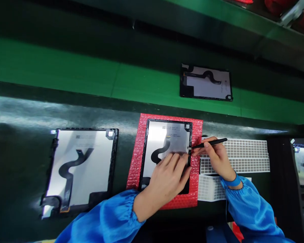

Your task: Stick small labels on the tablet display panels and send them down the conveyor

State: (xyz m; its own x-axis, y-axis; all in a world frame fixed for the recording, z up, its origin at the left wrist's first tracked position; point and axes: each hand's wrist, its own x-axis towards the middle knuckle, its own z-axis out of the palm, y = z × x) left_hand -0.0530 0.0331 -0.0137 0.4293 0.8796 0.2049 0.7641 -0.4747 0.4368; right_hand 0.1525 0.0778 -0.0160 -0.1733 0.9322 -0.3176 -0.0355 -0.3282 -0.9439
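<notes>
A tablet display panel lies back side up on a red bubble-wrap sheet, with a black ribbon cable curving over its pale back. My left hand rests across the lower right of the panel, palm down and fingers stretched out, hiding that part. In my right hand are black tweezers, pinched between thumb and fingers. Their tip meets the panel's right edge, where a small pale piece shows; whether they grip it is too small to tell. A blue strap circles my right wrist.
Left of the bubble wrap lies a second display panel with its ribbon cable. Another panel sits on the green ledge behind. Sheets of small grey labels lie on the right, partly under my right hand. A dark rack stands far right.
</notes>
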